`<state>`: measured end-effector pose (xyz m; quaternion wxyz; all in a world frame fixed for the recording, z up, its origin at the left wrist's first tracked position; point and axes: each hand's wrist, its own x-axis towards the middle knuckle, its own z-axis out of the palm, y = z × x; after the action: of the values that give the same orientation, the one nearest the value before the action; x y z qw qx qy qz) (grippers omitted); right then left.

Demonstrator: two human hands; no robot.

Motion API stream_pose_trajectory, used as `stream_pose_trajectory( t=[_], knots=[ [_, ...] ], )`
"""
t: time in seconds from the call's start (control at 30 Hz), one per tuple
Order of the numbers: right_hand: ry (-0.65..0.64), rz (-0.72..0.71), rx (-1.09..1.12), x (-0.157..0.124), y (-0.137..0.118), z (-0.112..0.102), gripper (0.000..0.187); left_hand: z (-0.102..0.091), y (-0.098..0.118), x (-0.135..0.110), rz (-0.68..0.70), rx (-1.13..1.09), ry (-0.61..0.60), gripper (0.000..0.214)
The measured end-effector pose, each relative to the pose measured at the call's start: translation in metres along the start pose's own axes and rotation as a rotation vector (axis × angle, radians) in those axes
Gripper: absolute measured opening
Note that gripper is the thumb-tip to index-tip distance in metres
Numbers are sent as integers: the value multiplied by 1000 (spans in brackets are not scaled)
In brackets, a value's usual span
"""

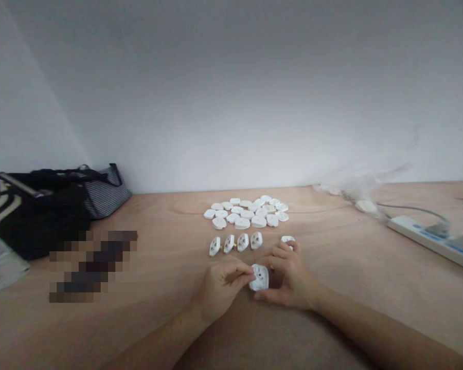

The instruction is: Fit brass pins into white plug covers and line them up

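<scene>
Near the front middle of the table, a white plug adapter (261, 278) is held between both hands, its face with dark socket holes turned toward me. My left hand (224, 280) is closed in a pinch at the adapter's left edge. Around its right side curl the fingers and thumb of my right hand (291, 275). Another white piece (287, 239) lies just behind my right fingers, which partly hide it. Several like adapters (243, 242) stand in a row beyond my hands, some showing brass-coloured pins.
Behind the row, several white plastic pieces (242, 223) lie spread near the wall. At the left are a black bag (42, 216) and a pixelated dark object (94, 267). To the right, a power strip (428, 239) with a grey cable sits beside clear plastic wrap (355, 185).
</scene>
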<state>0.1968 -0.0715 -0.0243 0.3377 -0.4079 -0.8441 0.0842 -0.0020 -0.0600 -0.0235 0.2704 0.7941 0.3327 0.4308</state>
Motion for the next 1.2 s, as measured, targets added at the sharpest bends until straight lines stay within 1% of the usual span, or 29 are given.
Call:
stream_pose_trajectory(
  t=[0.17,0.3,0.4,0.47,0.53,0.6,0.73,0.8,0.87,0.93,1.07,1.13,1.2],
  knots=[
    [17,-11,-16,0,1,1,43,3,-1,-1,73,0,-6,7],
    [15,-17,-38,0,1,1,43,3,2,0,120,16,2,6],
    [28,-15,-48,0,1,0,44,-2,5,4,208,74,-15,7],
    [37,-16,-59,0,2,-2,44,-7,4,6,231,128,5,9],
    [28,-21,-84,-1,6,-5,43,-12,0,7,201,172,32,10],
    [35,-17,-123,-2,12,-9,43,-16,-7,7,142,202,19,10],
    [107,37,-184,-4,27,-16,44,-14,-16,5,27,251,-162,14],
    [126,60,-189,-5,31,-16,44,-11,-15,5,11,270,-237,21],
    [124,62,-189,-5,31,-16,43,-8,-13,5,15,291,-273,27],
    [109,51,-184,-4,29,-15,42,-6,-10,6,22,307,-285,26],
    [73,35,-180,-3,25,-13,43,-6,-12,7,24,300,-265,16],
    [62,29,-182,-3,25,-13,43,-7,-14,7,3,290,-256,14],
    [61,26,-179,-4,25,-13,43,-8,-17,8,-39,293,-231,18]
  ],
)
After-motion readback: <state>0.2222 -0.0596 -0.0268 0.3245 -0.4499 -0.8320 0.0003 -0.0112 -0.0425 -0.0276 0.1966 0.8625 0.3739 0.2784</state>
